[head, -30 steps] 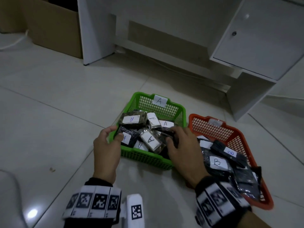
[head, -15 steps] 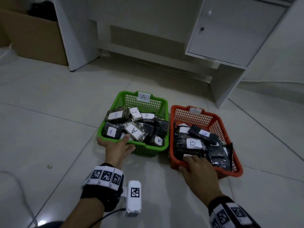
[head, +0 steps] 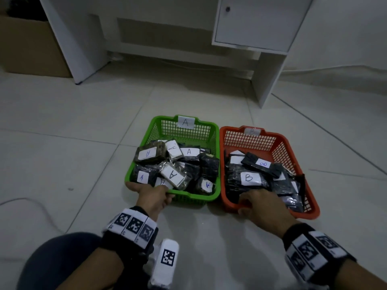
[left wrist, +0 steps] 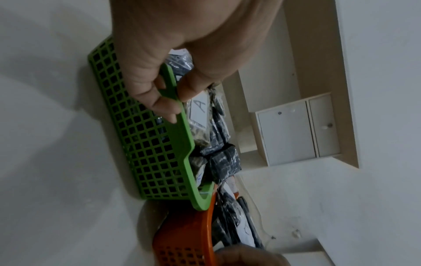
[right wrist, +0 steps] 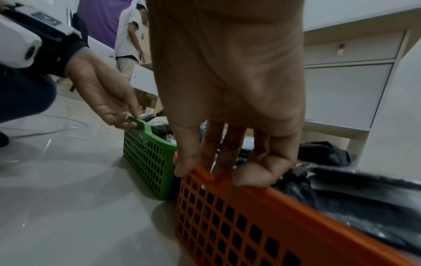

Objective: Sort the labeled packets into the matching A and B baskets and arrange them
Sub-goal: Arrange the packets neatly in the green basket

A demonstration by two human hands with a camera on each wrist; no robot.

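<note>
While the dark plastic-wrapped packets (head: 173, 174) with white A labels fill the green plastic mesh basket (head: 184, 130) and the B-labelled packets (head: 249, 178) fill the orange plastic mesh basket (head: 249, 141), the 2 baskets sit side by side on the tiled floor (head: 73, 132), rims touching. The left hand (head: 154, 197) pinches the green basket's near rim; the right hand (head: 260, 203) curls over the orange basket's near rim, probably to align them.
</note>
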